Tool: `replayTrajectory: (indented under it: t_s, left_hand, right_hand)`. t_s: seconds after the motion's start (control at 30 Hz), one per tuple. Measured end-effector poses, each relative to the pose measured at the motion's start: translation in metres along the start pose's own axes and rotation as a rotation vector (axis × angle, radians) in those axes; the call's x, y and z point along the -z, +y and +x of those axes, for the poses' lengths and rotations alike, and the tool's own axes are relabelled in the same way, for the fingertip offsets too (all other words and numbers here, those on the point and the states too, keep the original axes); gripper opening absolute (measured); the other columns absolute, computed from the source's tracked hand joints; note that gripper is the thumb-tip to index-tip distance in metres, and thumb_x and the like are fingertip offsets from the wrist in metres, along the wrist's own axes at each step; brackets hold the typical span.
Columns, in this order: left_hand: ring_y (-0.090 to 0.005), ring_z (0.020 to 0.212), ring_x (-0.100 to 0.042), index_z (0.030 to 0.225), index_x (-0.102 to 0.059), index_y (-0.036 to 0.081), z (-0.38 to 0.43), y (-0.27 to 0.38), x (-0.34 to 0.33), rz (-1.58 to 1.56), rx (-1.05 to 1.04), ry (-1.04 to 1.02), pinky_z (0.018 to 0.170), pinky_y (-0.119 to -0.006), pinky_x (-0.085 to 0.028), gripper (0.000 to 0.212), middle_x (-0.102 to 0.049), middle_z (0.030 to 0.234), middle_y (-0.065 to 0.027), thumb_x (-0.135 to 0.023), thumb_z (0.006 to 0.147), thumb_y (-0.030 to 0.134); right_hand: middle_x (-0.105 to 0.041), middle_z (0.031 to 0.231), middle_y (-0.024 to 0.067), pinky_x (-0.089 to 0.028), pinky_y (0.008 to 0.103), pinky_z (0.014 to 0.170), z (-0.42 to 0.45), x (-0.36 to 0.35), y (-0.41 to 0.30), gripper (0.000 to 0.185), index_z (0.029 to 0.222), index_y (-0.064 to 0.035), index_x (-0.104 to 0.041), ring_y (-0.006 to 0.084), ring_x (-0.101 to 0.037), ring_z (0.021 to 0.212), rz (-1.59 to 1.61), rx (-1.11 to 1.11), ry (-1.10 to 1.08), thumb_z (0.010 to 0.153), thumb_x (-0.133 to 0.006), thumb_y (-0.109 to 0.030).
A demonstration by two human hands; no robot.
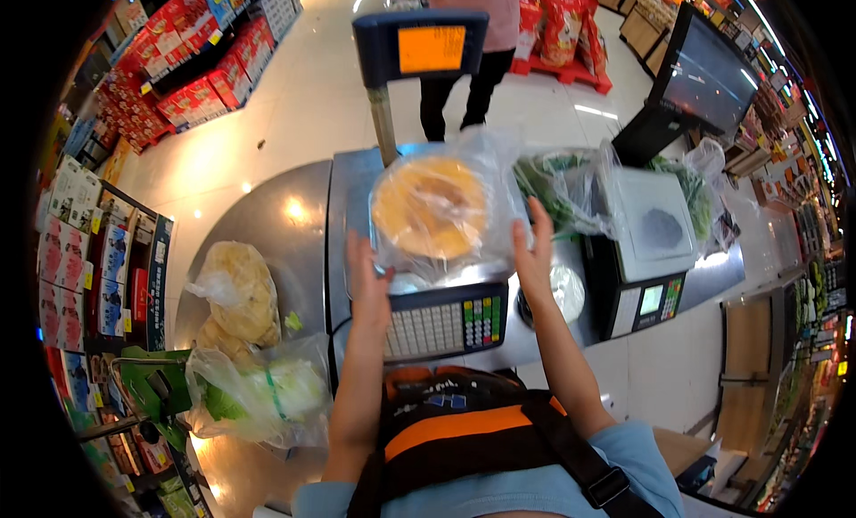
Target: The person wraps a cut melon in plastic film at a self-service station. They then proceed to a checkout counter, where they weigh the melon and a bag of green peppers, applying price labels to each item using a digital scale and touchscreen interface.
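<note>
A clear plastic bag with a round yellow-orange food [428, 209], possibly cut pumpkin, lies on the platform of a weighing scale [438, 321]. My left hand [368, 284] is at the bag's left side, thumb and fingers apart. On the other side, my right hand [533, 250] is spread beside the loose end of the bag. Neither hand visibly grips the plastic, though light contact cannot be ruled out. The scale's orange display [431, 48] stands on a post behind it, and its keypad faces me.
At left on the steel counter [254, 210] are a bag of pale yellowish produce [244, 287] and bagged leafy cabbage [294, 387]. Bagged greens [558, 183] lie right, beside a second scale [652, 230] and a dark monitor [712, 80]. A person [475, 23] stands across the counter.
</note>
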State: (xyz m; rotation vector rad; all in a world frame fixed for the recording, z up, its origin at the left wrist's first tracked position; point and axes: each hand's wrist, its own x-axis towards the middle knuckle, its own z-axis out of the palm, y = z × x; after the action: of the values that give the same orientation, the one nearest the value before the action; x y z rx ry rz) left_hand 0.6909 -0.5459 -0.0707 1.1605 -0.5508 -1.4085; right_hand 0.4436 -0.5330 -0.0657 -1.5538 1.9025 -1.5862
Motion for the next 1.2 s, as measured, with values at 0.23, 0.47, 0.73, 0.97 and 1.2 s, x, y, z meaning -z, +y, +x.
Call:
replayTrajectory:
  t_s: [0.23,0.47,0.73,0.97,1.2]
  left_hand:
    - [-0.0197,0.118,-0.046,0.131,-0.04,0.002,-0.062,-0.037,0.124,0.387,-0.171,0.266,0.097,-0.033,-0.037,0.041,-0.042,0.132,-0.0111,-0.048,0.094,0.017]
    - [-0.0375,0.13,-0.033,0.135,-0.035,-0.004,-0.064,-0.098,0.227,1.479,-0.073,-0.156,0.106,-0.041,-0.029,0.052,-0.029,0.142,-0.0243,-0.043,0.084,0.006]
    - [-0.0439,0.13,-0.03,0.133,-0.036,-0.004,-0.066,-0.063,0.189,1.691,0.012,-0.28,0.103,-0.044,-0.035,0.053,-0.026,0.143,-0.0289,-0.045,0.082,0.008]
    - [-0.0449,0.128,-0.032,0.133,-0.037,-0.002,-0.07,-0.066,0.192,1.773,-0.032,-0.295,0.101,-0.045,-0.037,0.054,-0.026,0.143,-0.0284,-0.046,0.081,0.01]
    - [-0.0452,0.128,-0.032,0.133,-0.038,-0.002,-0.069,-0.067,0.193,1.767,-0.058,-0.297,0.101,-0.046,-0.037,0.054,-0.026,0.143,-0.0289,-0.047,0.081,0.011]
  right_hand:
    - [-0.059,0.095,0.0062,-0.046,0.0257,0.072,-0.161,0.06,0.033,0.016,0.098,-0.0009,-0.058,0.0145,-0.057,0.086,0.09,-0.589,-0.119,0.092,-0.054,-0.015]
    - [-0.04,0.131,0.0276,-0.031,0.0386,0.105,-0.206,0.027,0.055,0.086,0.134,0.0112,-0.028,0.0359,-0.039,0.124,-0.076,-0.525,-0.288,0.073,-0.077,-0.023]
    - [-0.038,0.135,0.0276,-0.034,0.0343,0.102,-0.202,0.014,0.052,0.095,0.138,0.0115,-0.02,0.0306,-0.042,0.123,-0.061,-0.615,-0.233,0.072,-0.078,-0.025]
    - [-0.041,0.133,0.0255,-0.037,0.0346,0.099,-0.199,0.015,0.041,0.098,0.139,0.008,-0.019,0.0312,-0.046,0.119,-0.168,-0.53,-0.32,0.069,-0.079,-0.024]
    - [-0.038,0.134,0.0261,-0.035,0.0357,0.101,-0.199,0.009,0.035,0.106,0.14,0.0087,-0.014,0.0332,-0.043,0.121,-0.189,-0.497,-0.255,0.065,-0.082,-0.025]
